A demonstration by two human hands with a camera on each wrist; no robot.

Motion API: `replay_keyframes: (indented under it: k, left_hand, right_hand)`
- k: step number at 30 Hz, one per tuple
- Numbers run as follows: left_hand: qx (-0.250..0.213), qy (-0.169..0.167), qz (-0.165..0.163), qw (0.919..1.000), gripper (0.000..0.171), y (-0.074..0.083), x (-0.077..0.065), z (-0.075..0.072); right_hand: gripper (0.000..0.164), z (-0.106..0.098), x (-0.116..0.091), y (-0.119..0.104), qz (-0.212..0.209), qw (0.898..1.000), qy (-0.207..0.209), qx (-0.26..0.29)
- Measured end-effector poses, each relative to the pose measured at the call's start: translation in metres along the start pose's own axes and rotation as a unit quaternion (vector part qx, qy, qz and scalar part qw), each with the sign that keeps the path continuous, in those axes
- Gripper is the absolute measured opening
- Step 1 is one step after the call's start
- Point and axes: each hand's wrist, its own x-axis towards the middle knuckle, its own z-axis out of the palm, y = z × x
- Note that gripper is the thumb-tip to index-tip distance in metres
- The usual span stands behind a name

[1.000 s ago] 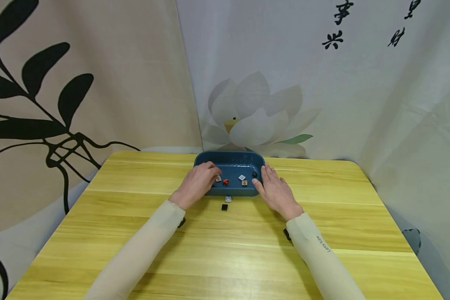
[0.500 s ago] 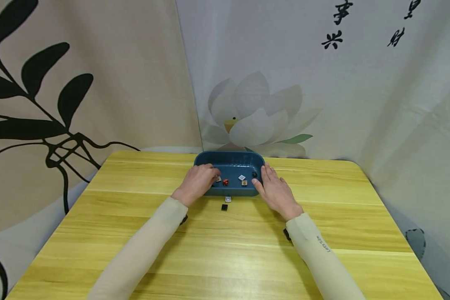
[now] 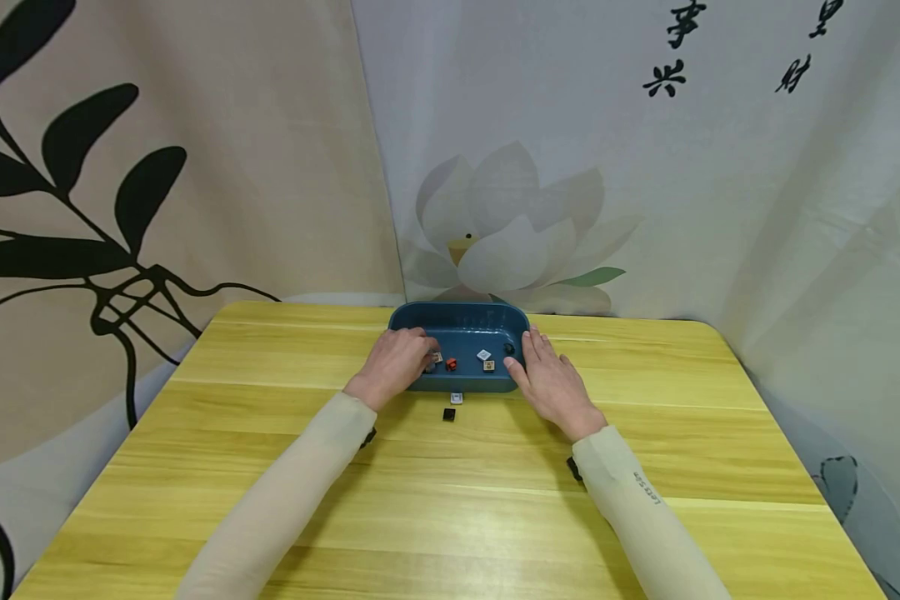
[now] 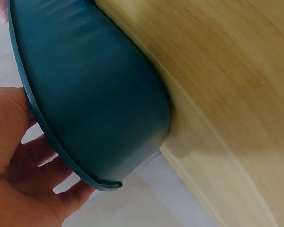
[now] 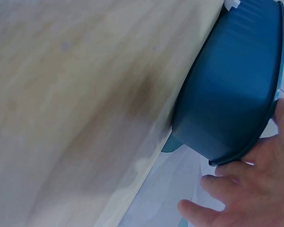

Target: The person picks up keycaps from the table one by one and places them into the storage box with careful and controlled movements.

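A blue-green rectangular tray point(image 3: 457, 385) stands at the table's far edge. My left hand point(image 3: 393, 358) reaches over its left rim, with the fingertips low inside beside a small pale square piece point(image 3: 437, 357). In the left wrist view, the tray's wall hides the fingertips, so any grip there cannot be made out. On the right rim rests my right hand point(image 3: 555, 387), its fingers fairly straight and its thumb over the inside. Further in lie a red piece point(image 3: 452, 364), a white square piece point(image 3: 483, 355), a tan square piece point(image 3: 489, 366) and a dark round piece point(image 3: 508, 348).
On the wooden table point(image 3: 465, 517), a white square piece point(image 3: 457, 398) sits just before the tray's front wall, with a black square piece point(image 3: 448, 414) nearer me. A printed curtain point(image 3: 540, 100) hangs behind the table.
My left hand has shifted slightly within the tray's left end, and a dark bit now shows by its fingertips. The right hand and the tray have stayed put.
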Motion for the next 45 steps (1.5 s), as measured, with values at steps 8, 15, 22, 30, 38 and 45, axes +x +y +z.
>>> replay_keyframes:
  k: [8, 15, 22, 30, 38, 45]
  left_hand:
    - [-0.021, 0.042, -0.014, 0.9988, 0.026, 0.004, -0.009, -0.001]
    - [-0.058, 0.066, 0.016, 0.9960, 0.029, 0.016, -0.022, -0.008]
    - [-0.064, 0.074, 0.078, 0.9922, 0.034, 0.030, -0.036, -0.010]
    - [-0.059, 0.071, 0.151, 0.9843, 0.032, 0.037, -0.048, -0.004]
    - [-0.038, 0.088, 0.191, 0.9769, 0.030, 0.038, -0.054, -0.001]
    - [-0.023, 0.034, 0.232, 0.9718, 0.029, 0.041, -0.058, 0.001]
  right_hand:
    - [0.076, 0.000, 0.000, 0.000, -0.003, 1.000, 0.000, 0.002]
    - [0.077, 0.000, 0.000, 0.001, -0.004, 1.000, 0.001, 0.002]
    - [0.077, -0.001, 0.000, -0.001, 0.000, 1.000, -0.002, 0.001]
    - [0.077, -0.001, 0.000, -0.001, 0.003, 1.000, -0.006, -0.001]
    - [0.077, -0.001, 0.000, -0.001, 0.003, 1.000, -0.011, -0.004]
    - [0.076, -0.002, 0.000, -0.002, 0.004, 1.000, -0.012, -0.005]
